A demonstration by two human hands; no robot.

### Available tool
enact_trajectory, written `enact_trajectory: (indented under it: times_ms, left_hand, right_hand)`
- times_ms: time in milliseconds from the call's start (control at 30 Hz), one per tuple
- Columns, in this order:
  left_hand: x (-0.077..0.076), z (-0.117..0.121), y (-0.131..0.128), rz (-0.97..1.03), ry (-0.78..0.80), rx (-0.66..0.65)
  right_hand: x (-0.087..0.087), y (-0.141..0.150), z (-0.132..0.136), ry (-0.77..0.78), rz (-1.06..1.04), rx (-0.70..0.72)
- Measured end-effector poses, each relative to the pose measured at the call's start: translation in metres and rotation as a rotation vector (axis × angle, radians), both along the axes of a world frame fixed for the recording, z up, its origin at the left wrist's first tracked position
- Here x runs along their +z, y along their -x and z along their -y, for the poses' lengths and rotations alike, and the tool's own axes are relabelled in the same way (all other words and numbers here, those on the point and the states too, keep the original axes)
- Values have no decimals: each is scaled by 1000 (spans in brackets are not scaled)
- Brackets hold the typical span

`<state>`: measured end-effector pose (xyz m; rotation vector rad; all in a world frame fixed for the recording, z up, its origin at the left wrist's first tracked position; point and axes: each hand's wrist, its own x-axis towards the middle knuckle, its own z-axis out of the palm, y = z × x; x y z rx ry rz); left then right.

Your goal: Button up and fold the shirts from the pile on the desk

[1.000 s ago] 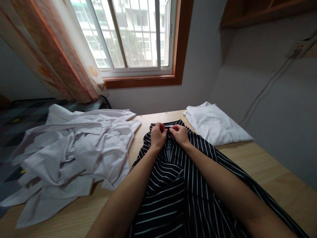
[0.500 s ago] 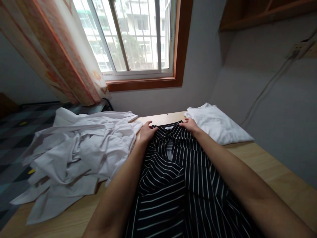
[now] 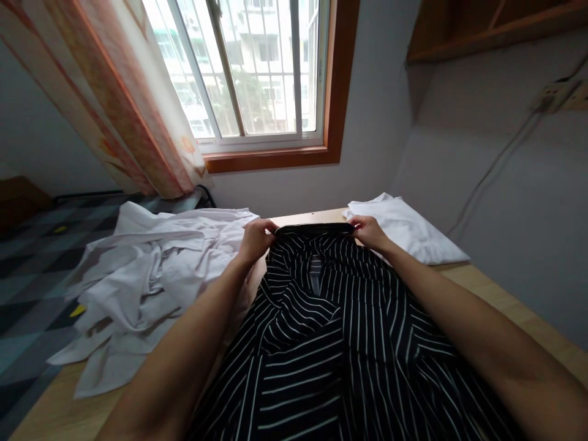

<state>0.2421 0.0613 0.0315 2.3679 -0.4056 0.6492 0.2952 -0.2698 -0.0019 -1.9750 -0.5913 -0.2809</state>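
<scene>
A black garment with thin white stripes (image 3: 316,331) stretches from the lower edge of the view up toward the table's far side. My left hand (image 3: 256,239) pinches the left end of its top edge. At the opposite end, my right hand (image 3: 369,231) grips the same edge, which runs taut and nearly straight between them. A small slit shows below that edge near the middle. Crumpled white clothing (image 3: 160,275) lies close to my left forearm. Beyond my right hand rests a folded white garment (image 3: 408,229).
The pale wooden table (image 3: 500,300) meets the wall on the right. A bed with a dark checked cover (image 3: 27,269) is at the left. Behind are a barred window (image 3: 261,79) and a curtain (image 3: 124,92); a cable (image 3: 491,171) hangs from a wall socket.
My hands have moved farther apart, pulling the garment's top edge wider and straight. The garment spreads wider below. The view has shifted slightly.
</scene>
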Motion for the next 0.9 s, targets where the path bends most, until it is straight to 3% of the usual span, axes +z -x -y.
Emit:
enact_trajectory:
  times_ms: [100, 200, 267, 433, 600, 767, 900]
  left_hand:
    - [-10, -2, 14, 245, -302, -14]
    - [-21, 0, 27, 242, -545, -26]
    - [-25, 4, 33, 192, -658, -39]
    - [-21, 7, 39, 106, -791, -160]
    - [-8, 2, 33, -85, -709, -244]
    - [1, 1, 13, -320, -478, -30]
    - [4, 7, -10, -288, -299, 131]
  right_hand:
    - [-2, 16, 4, 349, 332, -77]
    - [-5, 33, 4, 632, 467, -110]
    - [-7, 41, 3, 714, 511, -90]
    - [-9, 45, 7, 737, 497, 118]
    - [-9, 39, 16, 729, 391, 100]
    - [1, 23, 1, 611, 264, -198]
    - [7, 0, -27, 477, 189, -440]
